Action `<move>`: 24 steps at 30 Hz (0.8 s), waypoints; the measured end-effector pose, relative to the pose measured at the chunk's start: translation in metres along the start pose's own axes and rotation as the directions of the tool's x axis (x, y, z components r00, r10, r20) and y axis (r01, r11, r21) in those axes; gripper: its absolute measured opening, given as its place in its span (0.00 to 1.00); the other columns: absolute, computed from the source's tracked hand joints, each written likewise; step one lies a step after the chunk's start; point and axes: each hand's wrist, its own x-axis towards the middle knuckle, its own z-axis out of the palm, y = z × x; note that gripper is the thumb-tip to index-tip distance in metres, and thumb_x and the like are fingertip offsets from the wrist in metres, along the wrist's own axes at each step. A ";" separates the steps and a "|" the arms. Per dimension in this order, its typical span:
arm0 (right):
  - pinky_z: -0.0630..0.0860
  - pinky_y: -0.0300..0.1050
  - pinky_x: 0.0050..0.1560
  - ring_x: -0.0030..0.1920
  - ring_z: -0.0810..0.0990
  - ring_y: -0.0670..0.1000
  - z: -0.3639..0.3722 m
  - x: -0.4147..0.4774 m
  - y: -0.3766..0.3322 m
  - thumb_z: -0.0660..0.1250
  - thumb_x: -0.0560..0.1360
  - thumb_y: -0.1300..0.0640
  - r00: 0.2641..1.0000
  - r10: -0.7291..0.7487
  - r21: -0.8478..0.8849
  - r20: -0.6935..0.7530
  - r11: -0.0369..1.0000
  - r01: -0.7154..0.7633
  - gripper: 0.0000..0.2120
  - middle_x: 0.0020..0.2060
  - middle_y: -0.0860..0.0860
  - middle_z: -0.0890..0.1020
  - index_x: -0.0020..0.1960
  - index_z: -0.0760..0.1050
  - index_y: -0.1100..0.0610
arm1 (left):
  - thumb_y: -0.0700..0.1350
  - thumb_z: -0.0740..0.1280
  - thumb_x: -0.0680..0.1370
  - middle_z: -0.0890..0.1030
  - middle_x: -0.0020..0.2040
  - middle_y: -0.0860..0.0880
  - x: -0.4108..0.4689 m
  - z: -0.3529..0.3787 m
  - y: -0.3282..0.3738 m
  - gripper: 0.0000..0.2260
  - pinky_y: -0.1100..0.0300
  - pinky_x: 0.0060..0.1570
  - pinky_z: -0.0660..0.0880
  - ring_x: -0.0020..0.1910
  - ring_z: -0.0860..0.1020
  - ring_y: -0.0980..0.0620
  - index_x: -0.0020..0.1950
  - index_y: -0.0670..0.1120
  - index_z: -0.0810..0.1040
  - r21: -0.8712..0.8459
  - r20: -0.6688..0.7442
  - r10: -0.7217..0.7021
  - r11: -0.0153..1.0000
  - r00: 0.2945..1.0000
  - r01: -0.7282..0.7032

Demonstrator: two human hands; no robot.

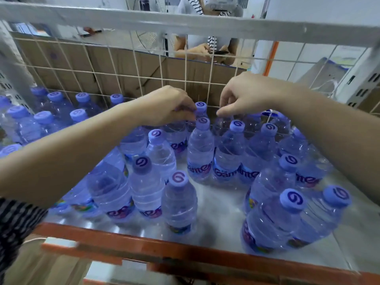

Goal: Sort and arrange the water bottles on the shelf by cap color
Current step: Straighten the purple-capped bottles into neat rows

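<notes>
At the far left we see a group of bottles [44, 122] standing upright beside a grey post [14, 73], all with the same purple-blue caps. Our left arm reaches in from the lower left. The left hand [168, 105] hangs palm down at the back of the shelf [216, 212], close to the wire mesh [123, 64] and the cardboard [82, 64] behind it. Its fingers are curled down around the top of a rear bottle [174, 132], whose cap is hidden beneath them.

Just right of those fingertips, between our two hands, a capped bottle [201, 108] stands against the mesh. A front bottle [200, 145] stands directly before it, and neither is touched.

The right hand [244, 95] comes in from the right, also palm down. Its thumb and forefinger pinch the top of a clear bottle [223, 127] in the same back row. The fingertips cover that cap, so we cannot tell its colour.

Nearer to us, a middle cluster [144, 182] stands upright under our left forearm. To the right, a near pair [292, 204] stands by the shelf's front edge, well apart from both hands. Every cap we can see is purple-blue with a swirl mark. An orange rail [144, 243] runs along the front of the shelf.
</notes>
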 end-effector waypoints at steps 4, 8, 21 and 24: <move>0.72 0.40 0.37 0.38 0.79 0.47 -0.016 0.012 -0.030 0.68 0.75 0.48 0.988 -0.056 0.060 -0.141 0.996 0.065 0.10 0.37 0.49 0.84 0.45 0.83 0.53 | 0.44 0.67 0.80 0.80 0.46 0.45 -0.028 -0.027 -0.034 0.10 0.61 0.48 0.68 0.47 0.79 0.43 0.56 0.42 0.83 0.007 -0.132 -0.018 1.000 0.991 0.020; 0.71 0.38 0.35 0.38 0.79 0.48 -0.022 0.030 -0.066 0.68 0.74 0.49 0.983 -0.098 0.040 -0.152 0.994 0.105 0.09 0.38 0.50 0.84 0.46 0.83 0.53 | 0.44 0.68 0.79 0.80 0.49 0.43 -0.062 -0.045 -0.077 0.10 0.60 0.48 0.68 0.48 0.79 0.42 0.58 0.43 0.83 0.040 -0.133 -0.111 0.992 0.985 0.117; 0.71 0.41 0.44 0.45 0.79 0.49 0.003 0.116 -0.178 0.72 0.72 0.48 1.000 -0.015 0.103 -0.024 0.995 0.017 0.13 0.46 0.49 0.84 0.56 0.81 0.51 | 0.47 0.71 0.77 0.81 0.44 0.46 -0.134 -0.049 -0.176 0.10 0.56 0.45 0.74 0.42 0.79 0.46 0.55 0.45 0.83 0.009 0.100 0.010 1.000 0.995 -0.011; 0.74 0.44 0.48 0.47 0.80 0.51 0.013 0.127 -0.194 0.73 0.71 0.47 1.000 0.010 0.111 0.010 0.994 -0.011 0.18 0.46 0.49 0.82 0.59 0.79 0.50 | 0.54 0.72 0.74 0.80 0.38 0.53 -0.143 -0.045 -0.185 0.11 0.73 0.36 0.68 0.35 0.75 0.54 0.53 0.51 0.84 -0.009 0.138 0.005 1.000 0.990 -0.004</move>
